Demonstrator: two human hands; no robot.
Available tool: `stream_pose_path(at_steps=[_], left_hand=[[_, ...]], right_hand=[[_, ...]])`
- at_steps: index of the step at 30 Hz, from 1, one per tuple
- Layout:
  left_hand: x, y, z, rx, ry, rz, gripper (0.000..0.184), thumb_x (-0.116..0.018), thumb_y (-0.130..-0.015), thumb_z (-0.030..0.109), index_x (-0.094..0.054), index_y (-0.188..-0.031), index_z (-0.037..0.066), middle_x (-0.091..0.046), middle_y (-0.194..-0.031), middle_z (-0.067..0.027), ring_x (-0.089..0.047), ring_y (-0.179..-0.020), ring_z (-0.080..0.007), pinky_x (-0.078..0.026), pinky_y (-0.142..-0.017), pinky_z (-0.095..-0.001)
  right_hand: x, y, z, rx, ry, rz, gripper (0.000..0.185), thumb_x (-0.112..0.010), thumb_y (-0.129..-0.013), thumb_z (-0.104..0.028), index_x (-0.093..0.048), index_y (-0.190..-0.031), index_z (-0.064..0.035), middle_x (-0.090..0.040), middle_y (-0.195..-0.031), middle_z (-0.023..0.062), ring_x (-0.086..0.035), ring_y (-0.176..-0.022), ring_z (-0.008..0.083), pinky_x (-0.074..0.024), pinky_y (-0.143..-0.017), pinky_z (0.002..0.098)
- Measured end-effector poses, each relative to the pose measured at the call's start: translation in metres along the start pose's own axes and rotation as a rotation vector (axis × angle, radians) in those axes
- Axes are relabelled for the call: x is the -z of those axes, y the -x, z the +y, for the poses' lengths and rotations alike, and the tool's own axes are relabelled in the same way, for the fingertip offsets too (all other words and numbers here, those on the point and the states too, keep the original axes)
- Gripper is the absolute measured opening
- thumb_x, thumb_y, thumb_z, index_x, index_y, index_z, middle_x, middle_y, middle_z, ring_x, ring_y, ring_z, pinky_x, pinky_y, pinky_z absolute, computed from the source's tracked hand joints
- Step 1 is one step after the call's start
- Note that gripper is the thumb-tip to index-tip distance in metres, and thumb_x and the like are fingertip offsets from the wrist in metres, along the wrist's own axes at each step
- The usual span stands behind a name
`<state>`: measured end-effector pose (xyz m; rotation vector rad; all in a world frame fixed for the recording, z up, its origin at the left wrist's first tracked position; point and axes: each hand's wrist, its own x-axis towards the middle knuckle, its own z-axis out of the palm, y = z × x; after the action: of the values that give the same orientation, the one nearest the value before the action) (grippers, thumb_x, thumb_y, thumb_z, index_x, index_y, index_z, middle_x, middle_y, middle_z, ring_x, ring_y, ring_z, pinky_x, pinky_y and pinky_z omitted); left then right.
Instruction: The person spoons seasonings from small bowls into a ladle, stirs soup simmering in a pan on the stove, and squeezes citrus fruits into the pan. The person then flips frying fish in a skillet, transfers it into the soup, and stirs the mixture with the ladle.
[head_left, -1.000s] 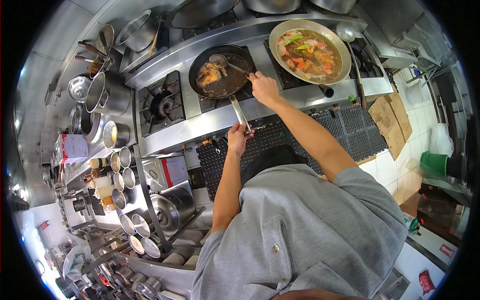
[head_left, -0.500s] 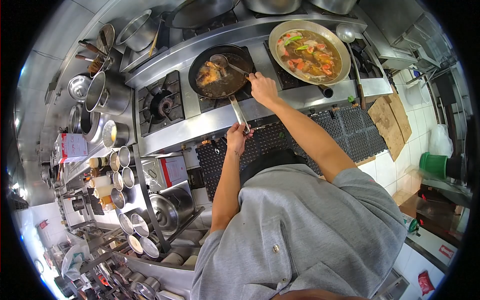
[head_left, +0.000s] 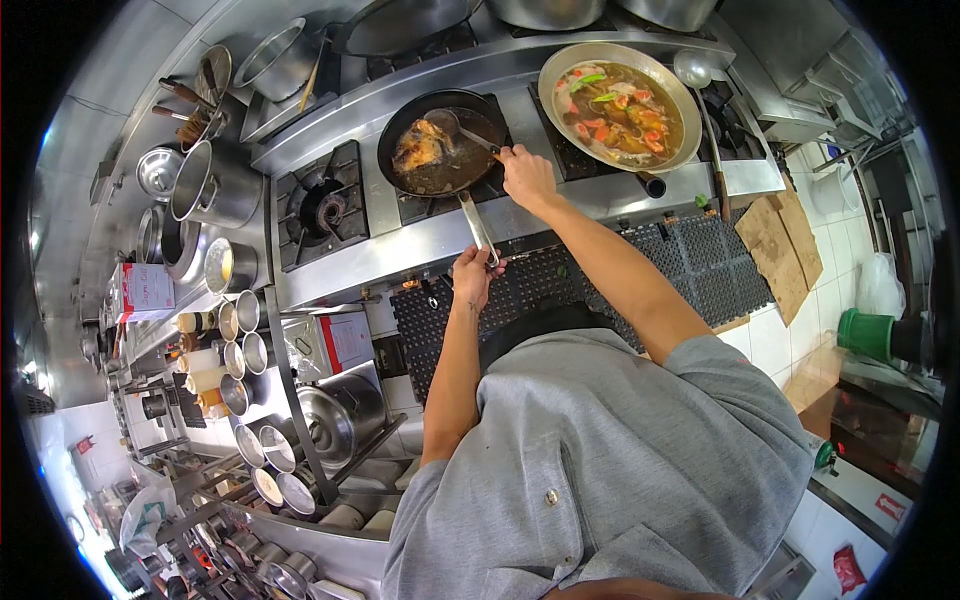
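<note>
A dark frying pan (head_left: 440,183) sits on the stove, with brown liquid and a browned piece of food (head_left: 420,147) in its left half. Closed round the end of the pan's metal handle (head_left: 476,222) is my left hand (head_left: 472,277). My right hand (head_left: 527,176) grips the dark handle of a ladle (head_left: 470,135). The ladle's bowl rests in the pan, touching or just beside the browned food; I cannot tell which.
Right of the pan stands a wide pan (head_left: 690,150) of broth with red and green pieces. A second ladle (head_left: 692,68) lies beside it. On the left are a bare burner (head_left: 325,207), a tall pot (head_left: 200,185) and several small metal containers (head_left: 250,310).
The ladle's bowl has shifted slightly to the right in the pan, and more of the browned food shows. My left hand keeps its place on the pan handle.
</note>
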<state>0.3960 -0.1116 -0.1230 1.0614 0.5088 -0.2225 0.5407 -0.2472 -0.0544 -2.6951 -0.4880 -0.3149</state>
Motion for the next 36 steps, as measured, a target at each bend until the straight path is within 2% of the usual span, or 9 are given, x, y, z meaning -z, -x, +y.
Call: stream_pose_path(at_steps=[15, 21, 24, 27, 29, 30, 32, 36], left_hand=[[-0.001, -0.001, 0.001, 0.015, -0.016, 0.022, 0.02, -0.049, -0.093, 0.014, -0.051, -0.104, -0.003, -0.06, -0.089, -0.0122, -0.061, -0.071, -0.02, -0.05, -0.061, -0.0284], [-0.001, -0.001, 0.004, 0.011, -0.046, 0.005, 0.018, -0.048, -0.093, 0.013, -0.051, -0.101, -0.003, -0.06, -0.089, -0.012, -0.061, -0.07, -0.0201, -0.05, -0.06, -0.0283], [-0.002, -0.002, 0.005, 0.016, -0.069, 0.007, 0.018, -0.048, -0.094, 0.014, -0.051, -0.101, -0.003, -0.06, -0.088, -0.0118, -0.061, -0.07, -0.0196, -0.049, -0.059, -0.0279], [-0.002, -0.001, 0.005, 0.015, -0.094, 0.016, 0.018, -0.047, -0.094, 0.014, -0.051, -0.101, -0.003, -0.06, -0.088, -0.0119, -0.061, -0.07, -0.0194, -0.05, -0.06, -0.0283], [-0.004, 0.0, 0.006, 0.015, -0.112, 0.031, 0.018, -0.047, -0.094, 0.014, -0.051, -0.101, -0.003, -0.06, -0.088, -0.0123, -0.061, -0.07, -0.0196, -0.049, -0.06, -0.0291], [-0.005, 0.0, 0.007, 0.013, -0.128, 0.043, 0.018, -0.047, -0.094, 0.014, -0.051, -0.101, -0.002, -0.06, -0.088, -0.0121, -0.06, -0.07, -0.0197, -0.049, -0.061, -0.0295], [-0.005, 0.001, 0.007, 0.013, -0.131, 0.032, 0.018, -0.047, -0.094, 0.013, -0.051, -0.1, -0.002, -0.06, -0.088, -0.012, -0.06, -0.07, -0.0196, -0.049, -0.06, -0.0294], [-0.007, 0.002, 0.009, 0.014, -0.138, 0.045, 0.017, -0.047, -0.094, 0.013, -0.052, -0.099, -0.002, -0.06, -0.087, -0.0115, -0.06, -0.07, -0.0193, -0.049, -0.06, -0.0292]], right_hand=[[-0.002, -0.008, 0.011, -0.088, -0.048, -0.025, 0.016, -0.059, -0.075, -0.01, -0.062, -0.088, -0.0032, -0.063, -0.087, 0.0162, -0.064, -0.078, 0.0335, -0.0521, -0.068, 0.0422], [-0.018, -0.019, 0.031, -0.299, -0.281, -0.052, 0.02, -0.059, -0.074, -0.015, -0.067, -0.09, -0.0067, -0.065, -0.087, 0.0175, -0.063, -0.083, 0.0342, -0.0499, -0.074, 0.0451], [-0.015, -0.02, 0.038, -0.218, -0.257, -0.072, 0.023, -0.058, -0.073, -0.015, -0.067, -0.093, -0.0064, -0.065, -0.089, 0.0185, -0.063, -0.084, 0.0352, -0.0495, -0.075, 0.0455], [-0.015, -0.02, 0.036, -0.12, -0.209, 0.041, 0.022, -0.059, -0.073, -0.016, -0.067, -0.091, -0.0061, -0.065, -0.087, 0.0189, -0.063, -0.084, 0.0361, -0.0496, -0.075, 0.0457], [-0.005, -0.023, 0.033, -0.164, -0.198, -0.102, 0.023, -0.059, -0.072, -0.017, -0.068, -0.09, -0.0061, -0.065, -0.088, 0.0186, -0.062, -0.085, 0.0363, -0.0497, -0.075, 0.0454], [-0.007, -0.028, 0.037, -0.166, -0.2, -0.092, 0.023, -0.059, -0.072, -0.017, -0.068, -0.09, -0.0061, -0.065, -0.088, 0.0186, -0.062, -0.085, 0.0363, -0.0497, -0.075, 0.0454], [-0.014, -0.035, 0.044, -0.309, -0.357, -0.191, 0.023, -0.059, -0.072, -0.018, -0.068, -0.089, -0.0054, -0.065, -0.088, 0.0179, -0.062, -0.085, 0.0361, -0.0499, -0.075, 0.0448], [-0.027, -0.038, 0.056, -0.312, -0.418, -0.188, 0.024, -0.06, -0.072, -0.019, -0.069, -0.09, -0.0051, -0.065, -0.088, 0.0182, -0.062, -0.085, 0.0361, -0.0498, -0.076, 0.044]])
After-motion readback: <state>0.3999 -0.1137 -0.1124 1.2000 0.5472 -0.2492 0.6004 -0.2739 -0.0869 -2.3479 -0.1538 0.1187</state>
